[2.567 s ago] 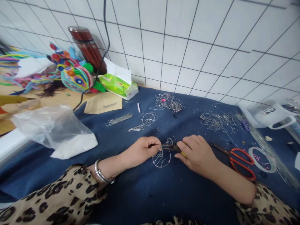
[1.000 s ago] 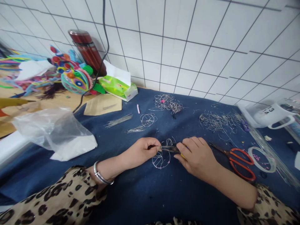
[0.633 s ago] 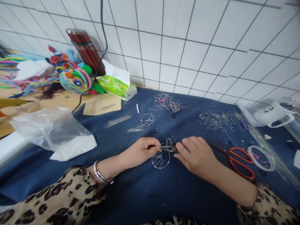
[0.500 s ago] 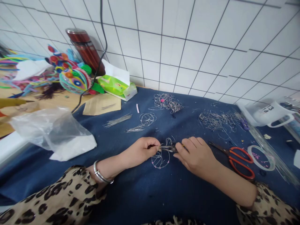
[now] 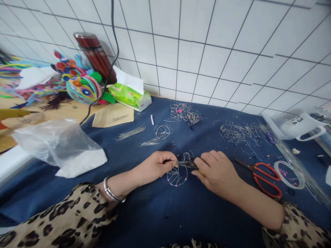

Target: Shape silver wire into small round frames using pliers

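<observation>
My left hand (image 5: 160, 163) pinches the upper edge of a round wire ornament (image 5: 177, 185) with small pink beads on its ring. In my right hand (image 5: 217, 173) is a pair of pliers (image 5: 190, 164), its fingers wrapped round the yellow handles. The jaws point left and meet the wire right at my left fingertips. Thin wire loops (image 5: 186, 156) stick up behind the jaws. What exactly the jaws grip is too small to make out. Orange-handled scissors (image 5: 266, 177) lie to the right of my right hand.
Behind my hands lie a coiled wire piece (image 5: 163, 131), straight wires (image 5: 131, 133) and wire tangles (image 5: 184, 113) (image 5: 239, 132). At right are a dish of pink beads (image 5: 289, 175) and a white mug (image 5: 301, 125). A plastic bag (image 5: 59, 144), tissue pack (image 5: 129, 95) and red flask (image 5: 94, 57) stand left.
The pliers have turned slightly in my right hand, and its thumb has shifted a little, showing more of the yellow handle. My left hand stays in place.
</observation>
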Demonstrator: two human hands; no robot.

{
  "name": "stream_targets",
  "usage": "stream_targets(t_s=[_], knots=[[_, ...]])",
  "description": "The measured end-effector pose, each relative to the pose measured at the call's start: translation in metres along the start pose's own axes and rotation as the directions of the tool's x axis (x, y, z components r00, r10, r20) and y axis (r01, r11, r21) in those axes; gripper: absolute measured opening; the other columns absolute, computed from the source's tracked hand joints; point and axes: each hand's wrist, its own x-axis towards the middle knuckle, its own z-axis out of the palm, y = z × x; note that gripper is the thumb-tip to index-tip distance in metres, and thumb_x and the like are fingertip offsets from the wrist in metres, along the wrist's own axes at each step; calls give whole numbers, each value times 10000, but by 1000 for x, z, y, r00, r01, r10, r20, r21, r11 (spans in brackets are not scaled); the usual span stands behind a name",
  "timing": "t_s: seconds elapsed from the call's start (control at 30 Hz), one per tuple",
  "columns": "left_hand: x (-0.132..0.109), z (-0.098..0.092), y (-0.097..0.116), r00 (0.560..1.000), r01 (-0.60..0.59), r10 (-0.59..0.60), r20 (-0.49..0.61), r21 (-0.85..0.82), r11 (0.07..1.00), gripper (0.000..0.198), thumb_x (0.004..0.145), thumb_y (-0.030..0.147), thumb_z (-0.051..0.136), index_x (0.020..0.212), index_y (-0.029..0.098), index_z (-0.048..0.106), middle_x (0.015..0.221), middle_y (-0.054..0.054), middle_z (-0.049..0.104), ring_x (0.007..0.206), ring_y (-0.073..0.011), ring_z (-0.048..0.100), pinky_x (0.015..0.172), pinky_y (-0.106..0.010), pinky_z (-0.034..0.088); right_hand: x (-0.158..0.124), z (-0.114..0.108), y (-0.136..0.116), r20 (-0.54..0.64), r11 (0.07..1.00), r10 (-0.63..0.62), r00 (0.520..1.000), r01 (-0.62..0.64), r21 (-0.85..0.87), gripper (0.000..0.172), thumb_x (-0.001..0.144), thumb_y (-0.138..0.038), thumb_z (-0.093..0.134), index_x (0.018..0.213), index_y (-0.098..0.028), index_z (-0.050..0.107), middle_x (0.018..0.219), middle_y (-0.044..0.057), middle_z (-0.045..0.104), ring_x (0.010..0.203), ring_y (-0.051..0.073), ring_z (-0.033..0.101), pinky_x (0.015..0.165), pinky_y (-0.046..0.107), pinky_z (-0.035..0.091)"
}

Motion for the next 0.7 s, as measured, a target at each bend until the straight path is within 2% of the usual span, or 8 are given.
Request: stream_targets(t_s=[0.3, 0.7], knots=[[0, 0, 0, 999, -43, 44, -17, 24, 999, 166, 829, 237, 447, 776, 148, 577, 565, 56, 424, 482, -64, 360, 458, -176, 287, 1, -4, -3, 60, 993, 70, 996, -75, 93, 259, 846, -384, 477, 976, -175, 557, 896, 73, 534, 808, 206, 419, 701, 339, 271], [-1, 0, 5, 999, -31, 31, -20, 29, 999, 153, 819, 222, 449, 760, 147, 568, 568, 55, 422, 491, -66, 362, 470, -177, 297, -1, -4, -6, 58, 994, 92, 994, -96, 61, 275, 856, -389, 450, 997, -179, 559, 915, 77, 537, 824, 214, 422, 713, 351, 277]])
